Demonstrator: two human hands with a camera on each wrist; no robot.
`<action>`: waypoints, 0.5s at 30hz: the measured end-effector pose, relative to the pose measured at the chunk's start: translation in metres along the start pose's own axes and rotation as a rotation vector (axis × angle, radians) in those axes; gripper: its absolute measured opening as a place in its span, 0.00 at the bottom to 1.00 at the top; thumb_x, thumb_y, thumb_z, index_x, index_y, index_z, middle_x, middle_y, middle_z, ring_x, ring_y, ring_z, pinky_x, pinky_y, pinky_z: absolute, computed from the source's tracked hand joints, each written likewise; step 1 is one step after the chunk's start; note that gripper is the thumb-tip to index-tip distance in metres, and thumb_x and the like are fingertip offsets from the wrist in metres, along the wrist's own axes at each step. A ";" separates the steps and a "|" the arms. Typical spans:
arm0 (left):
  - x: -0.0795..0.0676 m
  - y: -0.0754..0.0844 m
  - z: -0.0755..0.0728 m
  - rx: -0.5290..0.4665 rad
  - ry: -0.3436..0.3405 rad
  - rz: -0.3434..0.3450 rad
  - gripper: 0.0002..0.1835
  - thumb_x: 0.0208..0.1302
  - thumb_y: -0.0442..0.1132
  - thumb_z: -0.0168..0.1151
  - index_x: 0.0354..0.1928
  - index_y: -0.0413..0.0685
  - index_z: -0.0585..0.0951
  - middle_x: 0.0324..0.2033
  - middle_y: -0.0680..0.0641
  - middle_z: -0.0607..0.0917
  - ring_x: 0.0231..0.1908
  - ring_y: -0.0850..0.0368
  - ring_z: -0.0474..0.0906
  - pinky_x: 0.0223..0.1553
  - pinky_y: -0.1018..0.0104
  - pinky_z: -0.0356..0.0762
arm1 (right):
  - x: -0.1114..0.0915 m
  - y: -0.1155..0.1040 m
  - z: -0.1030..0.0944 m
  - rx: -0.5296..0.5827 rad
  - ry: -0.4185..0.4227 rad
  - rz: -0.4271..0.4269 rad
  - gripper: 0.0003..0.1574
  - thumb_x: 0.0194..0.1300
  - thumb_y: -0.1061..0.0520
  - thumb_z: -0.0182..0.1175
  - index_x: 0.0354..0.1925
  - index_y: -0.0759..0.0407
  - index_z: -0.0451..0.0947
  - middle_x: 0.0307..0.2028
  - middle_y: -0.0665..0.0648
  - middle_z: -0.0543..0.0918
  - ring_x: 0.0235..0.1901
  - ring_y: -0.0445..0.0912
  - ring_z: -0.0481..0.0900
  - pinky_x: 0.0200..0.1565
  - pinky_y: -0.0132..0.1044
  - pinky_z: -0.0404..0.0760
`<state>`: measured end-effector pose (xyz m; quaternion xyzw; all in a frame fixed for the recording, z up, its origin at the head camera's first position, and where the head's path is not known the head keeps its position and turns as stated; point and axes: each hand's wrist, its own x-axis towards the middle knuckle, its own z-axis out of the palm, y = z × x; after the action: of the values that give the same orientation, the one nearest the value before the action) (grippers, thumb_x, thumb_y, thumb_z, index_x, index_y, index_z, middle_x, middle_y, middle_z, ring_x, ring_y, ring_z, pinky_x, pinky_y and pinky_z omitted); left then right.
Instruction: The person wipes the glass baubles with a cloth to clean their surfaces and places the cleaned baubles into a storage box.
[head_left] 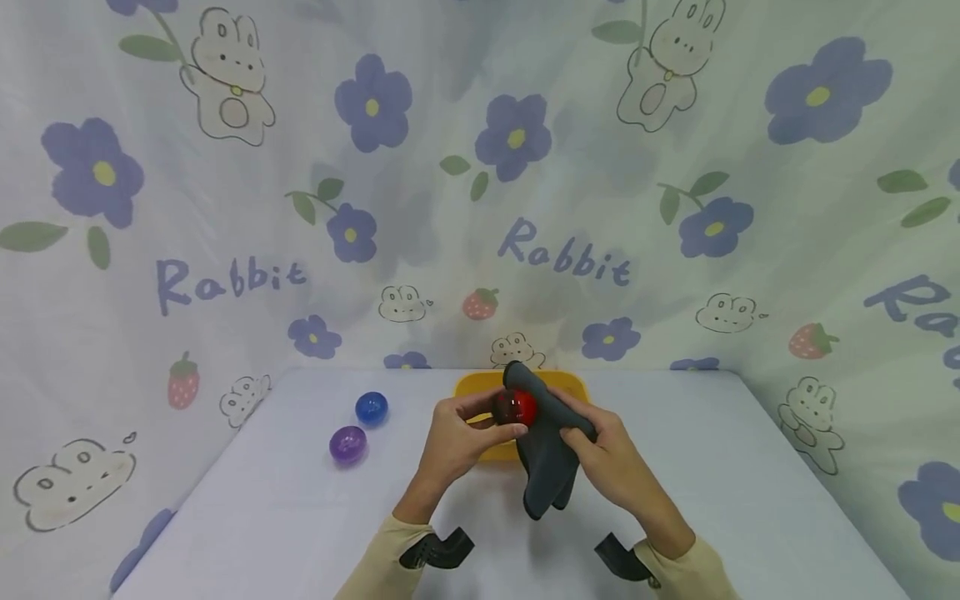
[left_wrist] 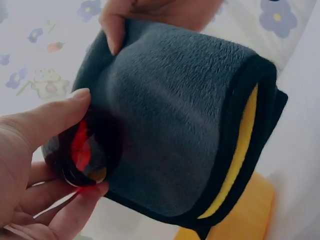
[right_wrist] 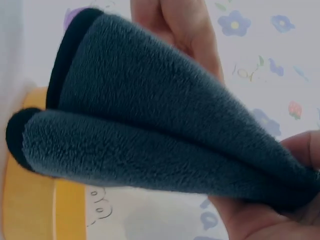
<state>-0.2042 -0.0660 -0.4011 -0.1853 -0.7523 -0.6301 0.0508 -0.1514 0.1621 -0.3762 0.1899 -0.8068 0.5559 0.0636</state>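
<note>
A shiny see-through red ball point(head_left: 517, 407) is gripped between the thumb and fingers of my left hand point(head_left: 459, 433). Against its right side lies a folded dark grey cloth point(head_left: 551, 450), fuzzy, with black edging. My right hand point(head_left: 611, 454) pinches that cloth between thumb and fingers. In the left wrist view the ball point(left_wrist: 82, 150) touches the cloth's face, and a yellow layer point(left_wrist: 235, 155) shows inside the fold. The right wrist view has the cloth point(right_wrist: 140, 110) hiding the ball and much of the left hand.
Behind the hands stands a yellow bin point(head_left: 562, 383), its inside mostly hidden. To the left, a blue ball point(head_left: 371, 408) and a purple ball point(head_left: 348, 446) lie on the white table point(head_left: 247, 500). A rabbit-and-flower printed curtain point(head_left: 420, 192) hangs around the table's back and sides.
</note>
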 end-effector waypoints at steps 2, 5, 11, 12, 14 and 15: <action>0.000 -0.003 -0.002 0.011 0.001 -0.004 0.28 0.53 0.46 0.82 0.58 0.54 0.87 0.51 0.48 0.91 0.55 0.48 0.88 0.57 0.55 0.87 | 0.001 0.004 -0.003 0.023 0.002 -0.018 0.34 0.73 0.69 0.48 0.74 0.61 0.68 0.70 0.71 0.74 0.60 0.63 0.83 0.57 0.45 0.88; 0.001 -0.007 -0.006 0.027 0.012 -0.015 0.29 0.54 0.45 0.82 0.59 0.53 0.86 0.53 0.46 0.90 0.56 0.47 0.87 0.57 0.53 0.86 | 0.003 0.008 -0.008 0.049 0.018 -0.032 0.33 0.72 0.69 0.48 0.73 0.61 0.70 0.70 0.71 0.74 0.61 0.65 0.82 0.57 0.47 0.88; 0.009 -0.015 -0.016 0.057 0.033 -0.046 0.29 0.54 0.44 0.81 0.60 0.49 0.85 0.54 0.43 0.89 0.58 0.44 0.85 0.58 0.51 0.86 | 0.006 0.012 -0.019 0.068 0.060 -0.035 0.33 0.72 0.69 0.48 0.73 0.57 0.71 0.72 0.66 0.73 0.64 0.62 0.80 0.58 0.35 0.85; 0.012 -0.015 -0.017 0.059 0.033 -0.053 0.29 0.55 0.44 0.81 0.59 0.49 0.85 0.54 0.43 0.89 0.58 0.44 0.85 0.58 0.52 0.86 | 0.006 0.013 -0.021 0.074 0.069 -0.032 0.33 0.72 0.69 0.48 0.73 0.57 0.71 0.72 0.65 0.73 0.64 0.59 0.81 0.57 0.32 0.85; 0.015 -0.017 -0.020 0.066 0.032 -0.061 0.29 0.55 0.45 0.81 0.60 0.50 0.85 0.55 0.44 0.89 0.59 0.44 0.85 0.58 0.53 0.86 | 0.007 0.013 -0.026 0.099 0.081 -0.024 0.34 0.72 0.69 0.48 0.73 0.58 0.70 0.72 0.65 0.73 0.62 0.51 0.82 0.55 0.29 0.84; 0.017 -0.017 -0.022 0.068 0.030 -0.062 0.29 0.55 0.45 0.81 0.60 0.50 0.85 0.55 0.44 0.89 0.59 0.44 0.84 0.58 0.53 0.86 | 0.007 0.014 -0.028 0.119 0.084 -0.019 0.34 0.72 0.69 0.47 0.73 0.58 0.70 0.72 0.66 0.73 0.61 0.47 0.83 0.55 0.28 0.84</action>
<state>-0.2295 -0.0857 -0.4072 -0.1506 -0.7777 -0.6083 0.0487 -0.1660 0.1901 -0.3757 0.1775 -0.7670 0.6098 0.0914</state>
